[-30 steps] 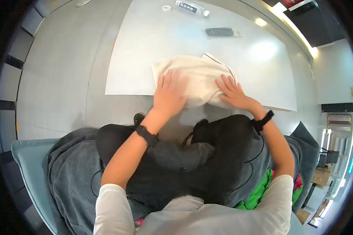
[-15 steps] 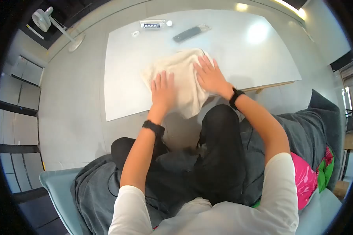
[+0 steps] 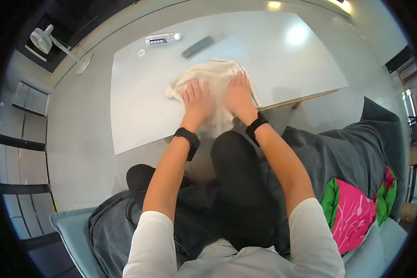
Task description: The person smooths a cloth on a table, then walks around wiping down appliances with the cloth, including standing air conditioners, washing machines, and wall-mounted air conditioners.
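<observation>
A cream-coloured cloth (image 3: 213, 70) lies rumpled on the white table, its near end hanging over the front edge. My left hand (image 3: 198, 101) rests on the cloth's left part, fingers stretched out and palm down. Close beside it, my right hand (image 3: 240, 96) presses on the right part, its fingers straight, its thumb side blurred by motion. Both hands touch the cloth from above without gripping it. Under the palms the cloth is hidden.
Toward the back of the white table (image 3: 287, 62) lie a clear bottle (image 3: 160, 39) on its side, a small white ring (image 3: 142, 53) and a dark flat item (image 3: 198, 47). A fan (image 3: 41, 39) stands back left. My knees are below the table's front edge.
My right hand has slid left toward my left hand, and the cloth between them has bunched narrower. The camera view has shifted, so the table appears further left.
</observation>
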A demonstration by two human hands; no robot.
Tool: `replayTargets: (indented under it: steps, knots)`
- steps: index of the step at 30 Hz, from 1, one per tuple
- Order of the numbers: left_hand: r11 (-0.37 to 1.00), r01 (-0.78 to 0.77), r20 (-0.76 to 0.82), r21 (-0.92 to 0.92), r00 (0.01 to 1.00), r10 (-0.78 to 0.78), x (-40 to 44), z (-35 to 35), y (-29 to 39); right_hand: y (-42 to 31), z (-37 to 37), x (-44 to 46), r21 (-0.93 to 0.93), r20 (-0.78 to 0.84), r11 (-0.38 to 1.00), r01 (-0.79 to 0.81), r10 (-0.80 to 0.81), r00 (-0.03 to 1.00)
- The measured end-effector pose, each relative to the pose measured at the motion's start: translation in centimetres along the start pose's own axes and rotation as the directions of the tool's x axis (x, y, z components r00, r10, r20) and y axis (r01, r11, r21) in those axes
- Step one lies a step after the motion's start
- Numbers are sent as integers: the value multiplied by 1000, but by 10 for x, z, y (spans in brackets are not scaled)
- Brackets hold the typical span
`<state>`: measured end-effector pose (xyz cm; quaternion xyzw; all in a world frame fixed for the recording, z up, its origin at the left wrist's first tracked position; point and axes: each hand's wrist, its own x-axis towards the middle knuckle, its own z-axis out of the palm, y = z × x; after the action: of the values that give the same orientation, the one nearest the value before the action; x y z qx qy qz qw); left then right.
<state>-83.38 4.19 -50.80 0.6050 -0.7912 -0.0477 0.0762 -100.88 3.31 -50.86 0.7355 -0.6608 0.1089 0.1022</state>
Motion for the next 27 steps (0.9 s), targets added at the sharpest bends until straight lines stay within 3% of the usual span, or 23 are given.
replayTargets:
  steps: [1,4,8,11,14,17,20,22,24,27]
  knots:
    - [1000,-8,7,-6,1000,8,-3,2,0,-6,0,-5,31,-35,999,-25,26,999]
    - [996,-86,64,-3,994,86,-24,-6,-6,17,-11,-33,254,-177,957,141,-98,979]
    - [990,-131,207,-54,968,139,-40,-33,-5,59,-28,-52,171,-138,968,183,-160,977]
    - [998,-65,257,-23,964,69,-14,-31,-5,82,-16,-23,116,-115,979,170,-157,981]
    - [992,128,244,-6,962,-123,11,-27,14,77,6,4,120,-177,984,129,-107,978]
    - [988,154,230,21,961,-155,9,-27,25,59,2,-8,133,-137,972,194,-176,975]
    - [997,-76,367,31,928,60,-8,-36,1,66,-22,-31,218,-79,916,336,-326,942]
    - [990,-132,464,51,881,93,-13,-47,-19,97,-35,-42,232,20,889,396,-411,911]
    - [986,-151,485,67,869,100,-5,-50,-22,118,-30,-31,200,-4,920,338,-344,939]
    - [997,4,450,80,892,-40,28,-42,2,133,-10,4,151,-66,959,240,-232,970]
